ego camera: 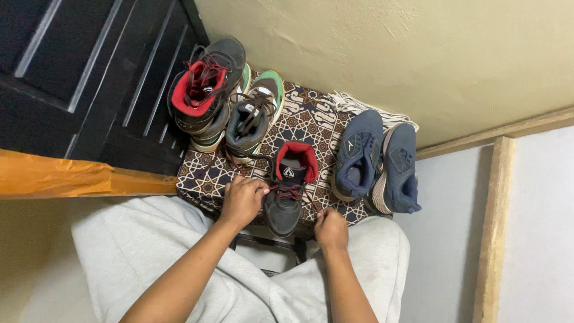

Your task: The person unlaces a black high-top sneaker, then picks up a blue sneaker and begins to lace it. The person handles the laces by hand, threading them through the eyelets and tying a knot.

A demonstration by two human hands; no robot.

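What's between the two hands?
In the head view, the black shoe with red lining lies between the left hand and right hand, on the patterned mat; both hands grip its laces.

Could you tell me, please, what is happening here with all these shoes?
A seated person in light grey trousers is working on the laces of a black high-top sneaker with a red lining, which stands on a patterned brown and white cloth. The left hand and right hand each pinch a dark red lace at either side of it. Its black and red mate, a grey and green sneaker and a pair of navy blue sneakers wait behind.
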